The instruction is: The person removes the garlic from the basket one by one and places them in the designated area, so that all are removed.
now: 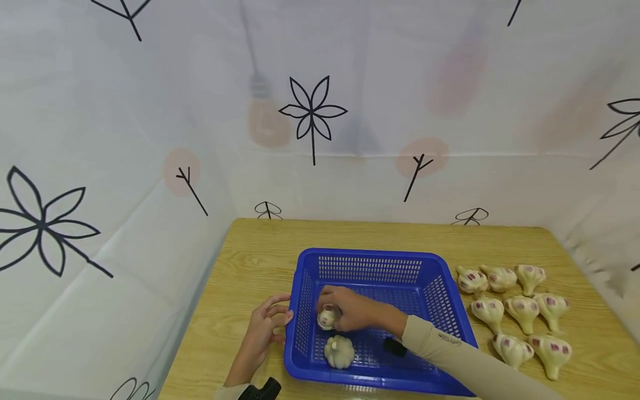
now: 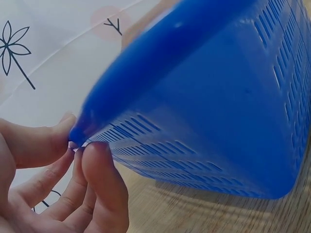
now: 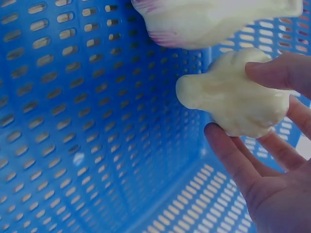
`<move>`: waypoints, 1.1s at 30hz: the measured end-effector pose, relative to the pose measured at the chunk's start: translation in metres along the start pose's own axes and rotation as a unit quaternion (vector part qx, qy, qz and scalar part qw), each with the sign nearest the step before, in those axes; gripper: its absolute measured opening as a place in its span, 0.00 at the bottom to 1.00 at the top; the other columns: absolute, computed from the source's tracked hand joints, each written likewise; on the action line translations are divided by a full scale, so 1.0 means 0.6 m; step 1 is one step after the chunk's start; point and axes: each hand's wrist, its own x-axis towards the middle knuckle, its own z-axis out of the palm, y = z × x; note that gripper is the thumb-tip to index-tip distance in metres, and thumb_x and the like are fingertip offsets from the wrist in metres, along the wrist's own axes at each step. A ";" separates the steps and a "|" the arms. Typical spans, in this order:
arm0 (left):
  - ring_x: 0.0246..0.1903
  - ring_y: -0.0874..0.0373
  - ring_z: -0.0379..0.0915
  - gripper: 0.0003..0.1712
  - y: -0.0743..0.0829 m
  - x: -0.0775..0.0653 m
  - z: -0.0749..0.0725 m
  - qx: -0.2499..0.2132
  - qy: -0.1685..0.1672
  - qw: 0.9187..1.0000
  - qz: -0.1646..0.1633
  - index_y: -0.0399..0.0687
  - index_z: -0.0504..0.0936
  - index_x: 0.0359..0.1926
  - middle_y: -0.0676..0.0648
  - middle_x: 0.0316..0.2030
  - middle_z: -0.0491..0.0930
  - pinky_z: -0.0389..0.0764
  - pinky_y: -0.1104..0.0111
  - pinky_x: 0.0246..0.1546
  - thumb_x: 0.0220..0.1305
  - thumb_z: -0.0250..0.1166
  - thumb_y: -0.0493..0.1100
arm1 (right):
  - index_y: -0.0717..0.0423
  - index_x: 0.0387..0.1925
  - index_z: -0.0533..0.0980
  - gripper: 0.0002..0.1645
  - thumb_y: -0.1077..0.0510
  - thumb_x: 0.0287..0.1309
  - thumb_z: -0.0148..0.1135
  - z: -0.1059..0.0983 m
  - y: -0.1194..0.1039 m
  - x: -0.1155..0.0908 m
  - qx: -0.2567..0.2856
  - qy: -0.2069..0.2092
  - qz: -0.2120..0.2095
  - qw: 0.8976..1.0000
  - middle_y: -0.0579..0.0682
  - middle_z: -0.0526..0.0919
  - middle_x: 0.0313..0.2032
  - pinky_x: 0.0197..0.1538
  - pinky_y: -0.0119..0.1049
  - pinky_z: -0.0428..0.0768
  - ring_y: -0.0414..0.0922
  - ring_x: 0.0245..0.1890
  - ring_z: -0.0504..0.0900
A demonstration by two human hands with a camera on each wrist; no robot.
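Observation:
A blue plastic basket [image 1: 375, 375] with slotted walls sits on the table. My left hand [image 1: 265, 328] is at its left side; in the left wrist view the thumb and fingers pinch the end of the basket's rim [image 2: 131, 77]. Inside the basket, my right hand [image 1: 352, 308] grips a garlic bulb [image 1: 327, 317] near the left wall. The right wrist view shows that garlic bulb [image 3: 238, 97] between thumb and fingers, its stem towards the slotted wall. A second garlic bulb [image 1: 339, 352] lies in the basket, nearer the front.
Several garlic bulbs [image 1: 521, 311] with purple marks lie in rows on the wooden table [image 1: 265, 244], right of the basket. A white cloth [image 1: 350, 189] with black plant drawings hangs behind and at both sides. A black device [image 1: 262, 389] sits at my left wrist.

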 end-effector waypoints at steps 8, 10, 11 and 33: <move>0.27 0.57 0.76 0.28 0.002 -0.002 -0.002 -0.006 -0.008 1.000 0.001 0.39 0.72 0.59 0.44 0.37 0.78 0.75 0.69 0.15 0.56 0.66 0.37 | 0.52 0.40 0.78 0.21 0.69 0.39 0.63 -0.029 -0.006 -0.044 0.036 0.036 0.028 0.998 0.47 0.73 0.41 0.29 0.28 0.76 0.40 0.33 0.72; 0.27 0.57 0.76 0.28 0.003 -0.002 -0.002 -0.006 -0.008 1.000 0.001 0.39 0.72 0.59 0.44 0.37 0.78 0.75 0.69 0.15 0.56 0.66 0.37 | 0.53 0.41 0.77 0.21 0.69 0.40 0.63 -0.037 -0.007 -0.055 0.049 0.044 0.033 0.997 0.47 0.73 0.42 0.29 0.31 0.78 0.40 0.33 0.72; 0.27 0.57 0.76 0.28 0.004 -0.002 -0.001 -0.004 -0.008 1.000 0.000 0.39 0.72 0.59 0.45 0.36 0.78 0.75 0.69 0.15 0.56 0.66 0.37 | 0.53 0.41 0.77 0.21 0.69 0.40 0.63 -0.042 -0.007 -0.061 0.054 0.048 0.035 0.997 0.48 0.73 0.42 0.29 0.33 0.79 0.40 0.33 0.73; 0.26 0.58 0.76 0.28 -0.003 0.002 0.001 -0.022 -0.015 1.000 -0.004 0.36 0.71 0.58 0.44 0.37 0.78 0.75 0.69 0.14 0.56 0.67 0.36 | 0.50 0.44 0.77 0.21 0.69 0.47 0.68 -0.115 -0.018 -0.167 0.083 0.134 0.043 0.987 0.49 0.75 0.45 0.33 0.34 0.82 0.42 0.42 0.76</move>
